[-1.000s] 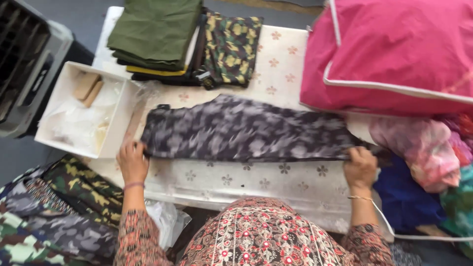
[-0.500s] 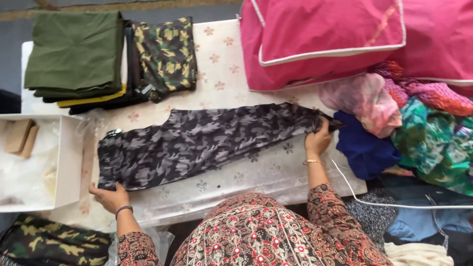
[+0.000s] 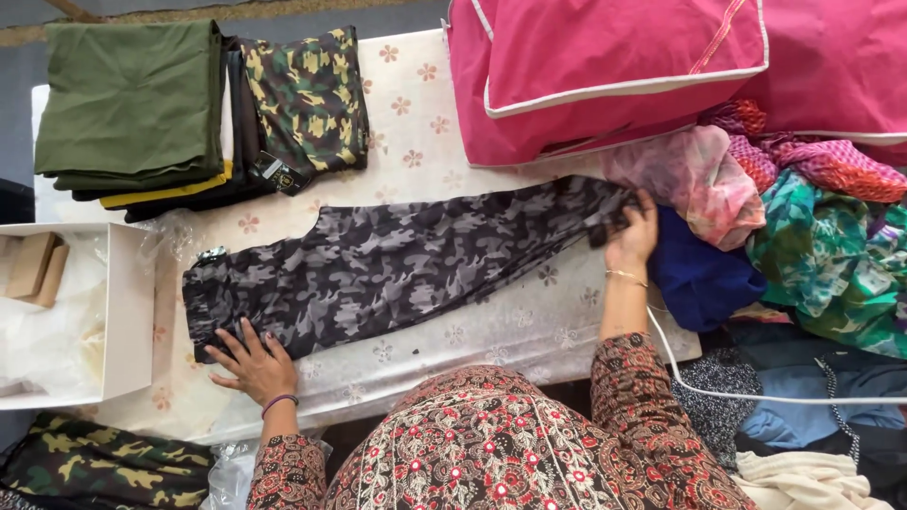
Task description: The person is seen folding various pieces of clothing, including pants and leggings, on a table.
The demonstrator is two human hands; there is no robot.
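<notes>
head view: a pair of grey camouflage trousers (image 3: 397,269) lies long and flat across the middle of the frame, on a table with a white flowered cloth (image 3: 425,123). the left hand (image 3: 253,364), at lower left, lies flat with fingers spread open, pressing on the waist end. it grips nothing. the right hand (image 3: 631,231), at middle right, has its fingers curled closed on the leg end, pinching the cloth.

to do this step well, i think the flat hand should press firmly so the waist does not slide, while the other hand pulls the legs gently and straight. that would take out the wrinkles. pulling too hard could drag the trousers off line, since they already lie a bit slanted.

at upper left sits a stack of folded clothes (image 3: 132,104), green on top, with a green camouflage piece (image 3: 307,94) beside it. a big pink bag (image 3: 605,66) fills the upper right, touching the table. a heap of bright loose clothes (image 3: 803,217) lies at the right, just beside the pinching hand. a white open box (image 3: 128,312) is at the left edge, near the waist end.
</notes>
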